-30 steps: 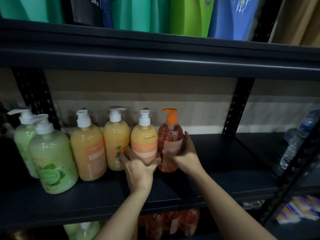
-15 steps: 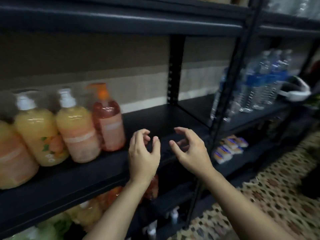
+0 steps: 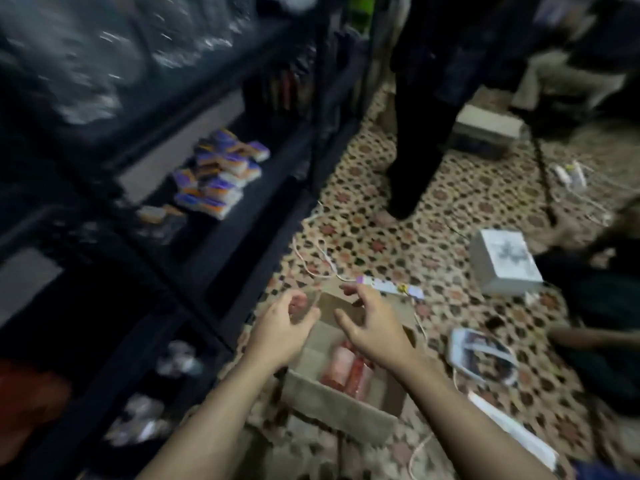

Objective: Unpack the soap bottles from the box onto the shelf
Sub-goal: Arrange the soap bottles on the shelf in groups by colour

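Observation:
An open cardboard box (image 3: 332, 400) sits on the patterned floor beside the dark shelf unit (image 3: 214, 237). Inside it lie reddish-orange soap bottles (image 3: 346, 370), blurred by motion. My left hand (image 3: 280, 330) and my right hand (image 3: 372, 327) hover above the box, fingers loosely curled, both holding nothing. The bottles set on the shelf earlier are out of view.
Stacked purple-and-orange packets (image 3: 218, 181) lie on a low shelf. A person's dark-clad legs (image 3: 415, 133) stand on the floor behind the box. A white box (image 3: 502, 265), a power strip (image 3: 391, 287), cables and a white bag (image 3: 481, 355) lie to the right.
My view has swung from the shelf of soap bottles down and right to the floor. Both hands let go of the bottles and now hang over the open box.

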{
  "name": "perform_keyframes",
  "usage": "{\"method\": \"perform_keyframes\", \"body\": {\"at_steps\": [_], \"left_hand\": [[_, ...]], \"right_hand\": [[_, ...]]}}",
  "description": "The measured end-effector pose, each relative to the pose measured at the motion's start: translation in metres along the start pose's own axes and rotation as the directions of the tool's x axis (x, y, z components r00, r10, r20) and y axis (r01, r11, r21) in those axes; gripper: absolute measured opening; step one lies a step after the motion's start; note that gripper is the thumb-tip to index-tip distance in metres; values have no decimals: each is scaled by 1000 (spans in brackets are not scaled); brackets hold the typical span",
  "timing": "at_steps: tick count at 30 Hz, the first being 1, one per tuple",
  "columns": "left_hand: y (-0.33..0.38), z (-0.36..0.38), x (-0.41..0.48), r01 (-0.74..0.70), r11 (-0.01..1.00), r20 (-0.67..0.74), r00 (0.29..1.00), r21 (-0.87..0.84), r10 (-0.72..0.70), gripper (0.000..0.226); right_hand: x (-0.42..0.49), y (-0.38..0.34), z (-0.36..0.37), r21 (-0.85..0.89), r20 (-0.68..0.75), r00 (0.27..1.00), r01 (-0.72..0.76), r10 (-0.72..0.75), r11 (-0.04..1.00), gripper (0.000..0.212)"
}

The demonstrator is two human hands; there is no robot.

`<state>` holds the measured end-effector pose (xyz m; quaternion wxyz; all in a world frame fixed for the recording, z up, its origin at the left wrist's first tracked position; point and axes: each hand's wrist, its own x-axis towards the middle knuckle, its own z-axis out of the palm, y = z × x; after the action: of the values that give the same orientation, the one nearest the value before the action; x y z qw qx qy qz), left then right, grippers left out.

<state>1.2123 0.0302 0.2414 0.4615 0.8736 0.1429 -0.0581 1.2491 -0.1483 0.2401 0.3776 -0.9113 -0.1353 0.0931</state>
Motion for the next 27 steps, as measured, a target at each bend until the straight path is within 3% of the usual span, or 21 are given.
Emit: {"method": "perform_keyframes", "body": {"at_steps": [3,6,12,18,21,24,27], "left_hand": [[-25,85,42,99,994,142,984,37,-104,33],[-61,156,74,230,972,225,945,54,-236,47],[-171,282,135,280,949,345,884,147,-315,35],[-277,366,185,343,917,405,824,204,-397,58],[-321,404,205,400,884,408,785,241,-467,57],[-361,436,228,393,862,408,764,320,-499,62],[-395,471,247,445,852,429,736,276,-524,75]], "right_hand": [[0,102,7,5,21,973,-228,228,974,48],[1,185,35,-9,27,930,-366,366,931,52],[18,331,139,105,68,814,-581,577,807,66],[36,431,248,183,204,616,-787,761,588,85],[50,477,294,272,234,491,-861,839,429,94],[62,506,322,328,267,377,-901,887,285,83],[62,531,343,307,343,308,-930,887,204,42]]}}
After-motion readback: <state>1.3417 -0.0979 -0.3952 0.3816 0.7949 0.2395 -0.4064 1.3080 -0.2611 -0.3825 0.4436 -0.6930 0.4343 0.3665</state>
